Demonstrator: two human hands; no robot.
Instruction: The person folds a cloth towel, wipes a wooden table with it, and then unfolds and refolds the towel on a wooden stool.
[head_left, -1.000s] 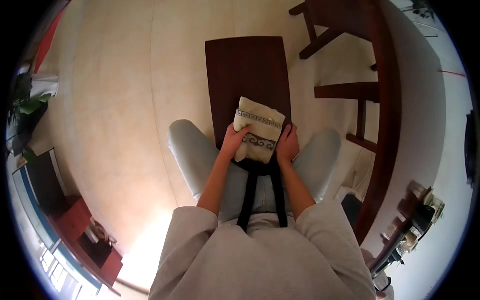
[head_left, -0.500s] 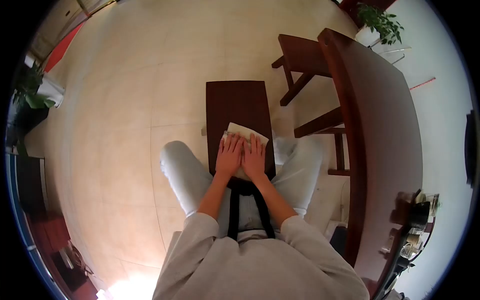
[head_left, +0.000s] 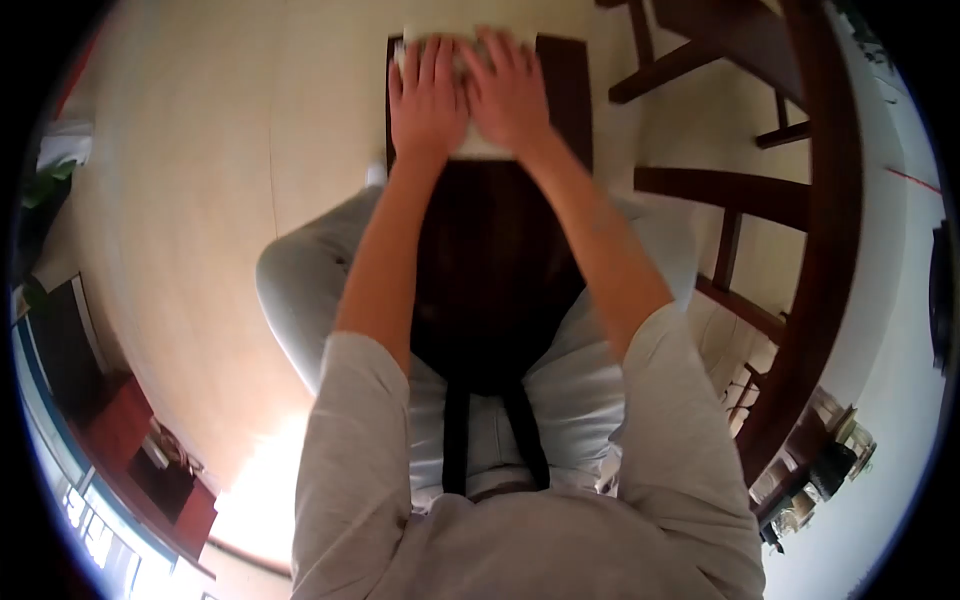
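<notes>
A folded pale cloth [head_left: 482,146] lies on the dark wooden bench [head_left: 568,105] between my legs, at its far end. Flat on the cloth rests my left hand [head_left: 430,108], fingers stretched forward. Beside it my right hand [head_left: 508,100] also presses down flat, its fingers slightly spread and the thumb side close to the left hand. Both hands cover much of the cloth, which shows at the far edge and below the palms. The near part of the bench top is bare and shiny.
To the right stand a long dark wooden table [head_left: 835,200] and a wooden stool [head_left: 735,40]. Glassware and dark items [head_left: 835,465] sit at the table's near right. A dark red cabinet [head_left: 115,430] is at the lower left.
Both hands have slid the cloth forward along the bench, from its near half to the far end. My arms are now stretched out, and the view has shifted with my body leaning forward.
</notes>
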